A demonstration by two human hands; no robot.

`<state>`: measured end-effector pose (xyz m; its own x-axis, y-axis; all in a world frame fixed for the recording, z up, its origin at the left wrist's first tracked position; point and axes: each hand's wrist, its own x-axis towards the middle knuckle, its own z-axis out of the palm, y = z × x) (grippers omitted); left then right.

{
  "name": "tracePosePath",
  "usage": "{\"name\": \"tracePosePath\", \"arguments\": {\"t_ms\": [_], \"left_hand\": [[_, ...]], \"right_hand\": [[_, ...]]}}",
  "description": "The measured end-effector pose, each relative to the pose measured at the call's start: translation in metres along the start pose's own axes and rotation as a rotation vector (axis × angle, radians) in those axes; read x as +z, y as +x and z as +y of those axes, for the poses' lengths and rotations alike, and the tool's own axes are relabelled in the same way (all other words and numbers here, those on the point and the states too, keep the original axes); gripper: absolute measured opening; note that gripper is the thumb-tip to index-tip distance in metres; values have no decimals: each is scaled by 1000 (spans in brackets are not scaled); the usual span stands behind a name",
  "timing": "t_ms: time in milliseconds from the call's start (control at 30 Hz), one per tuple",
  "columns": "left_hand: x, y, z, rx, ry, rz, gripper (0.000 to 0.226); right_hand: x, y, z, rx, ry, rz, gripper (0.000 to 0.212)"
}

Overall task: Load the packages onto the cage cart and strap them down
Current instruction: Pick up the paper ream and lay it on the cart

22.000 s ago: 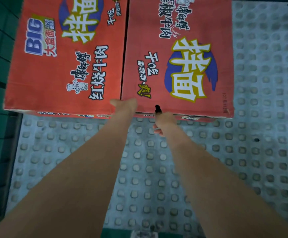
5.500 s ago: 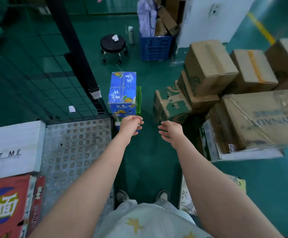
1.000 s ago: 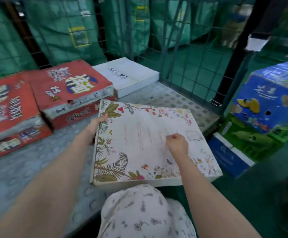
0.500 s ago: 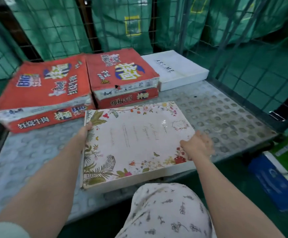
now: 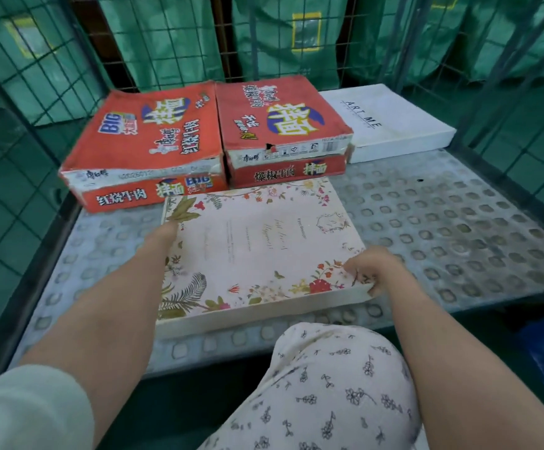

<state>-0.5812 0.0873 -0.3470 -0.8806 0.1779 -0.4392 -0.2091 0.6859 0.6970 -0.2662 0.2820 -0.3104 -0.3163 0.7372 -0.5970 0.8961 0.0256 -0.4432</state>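
Here we see a flat cardboard box printed with flowers and leaves (image 5: 257, 251) lying on the studded grey metal deck (image 5: 443, 222) of the cage cart. Its far edge is just in front of two red cardboard noodle cartons (image 5: 153, 141) that sit side by side at the back. The left hand (image 5: 163, 232) is pressed to the floral box's left edge. Its fingers are out of our sight, so we cannot tell whether they grip. The right hand (image 5: 374, 271) has its fingers curled round the near right corner of the floral box. A flat white box lettered "ART ME" (image 5: 391, 121) sits beside the right-hand red carton. Green wire mesh walls (image 5: 20, 125) enclose the deck, and a knee in flower-print trousers (image 5: 326, 384) is raised below the deck's near edge.
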Motion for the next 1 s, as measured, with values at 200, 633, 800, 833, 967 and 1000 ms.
{"name": "tracePosePath", "arguments": {"t_ms": [200, 633, 800, 833, 967, 1000], "left_hand": [[-25, -7, -13, -8, 105, 169, 52], [-59, -8, -44, -117, 373, 207, 73], [-57, -14, -48, -145, 408, 234, 69], [-57, -15, -49, -161, 402, 233, 69], [-58, -15, -62, -200, 390, 234, 71], [-60, -16, -64, -205, 398, 239, 71]], "right_hand": [[10, 2, -29, -52, 70, -241, 59], [72, -14, -114, -104, 49, -371, 51], [96, -15, -128, -190, -125, -229, 37], [100, -19, -129, -186, -49, -255, 32], [119, -31, -141, -175, 257, -325, 40], [123, -30, -146, -184, 259, -329, 50]]}}
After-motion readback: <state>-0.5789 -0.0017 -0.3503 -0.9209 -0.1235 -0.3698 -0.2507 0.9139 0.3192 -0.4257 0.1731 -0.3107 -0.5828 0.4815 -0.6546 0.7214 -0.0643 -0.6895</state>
